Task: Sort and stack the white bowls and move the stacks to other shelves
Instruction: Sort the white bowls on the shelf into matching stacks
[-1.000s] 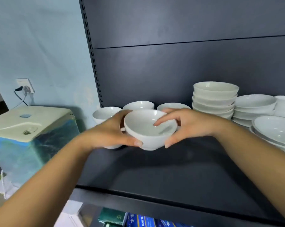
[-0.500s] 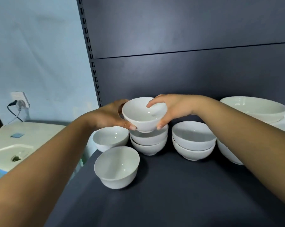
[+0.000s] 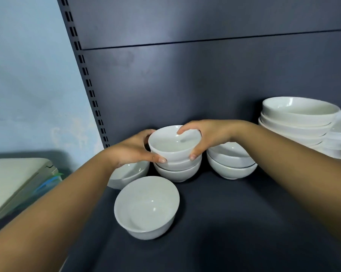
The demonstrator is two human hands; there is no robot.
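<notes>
While both hands clasp it, the small round white ceramic bowl [image 3: 173, 144] sits nested atop a stack of two matching bowls [image 3: 177, 170] at the back of the dark grey metal shelf [image 3: 234, 222]. The left hand [image 3: 134, 152] curls round its left wall, thumb in front. The right hand [image 3: 209, 136] hooks its fingers over the far rim, thumb on the near wall. The left forearm hides much of a half-covered white bowl [image 3: 126, 173], and a lone white bowl [image 3: 146, 207] stands in front. The right wrist covers part of a two-bowl stack [image 3: 231, 163]. A pile of wider white bowls [image 3: 297, 118] is cut off at the right edge.
</notes>
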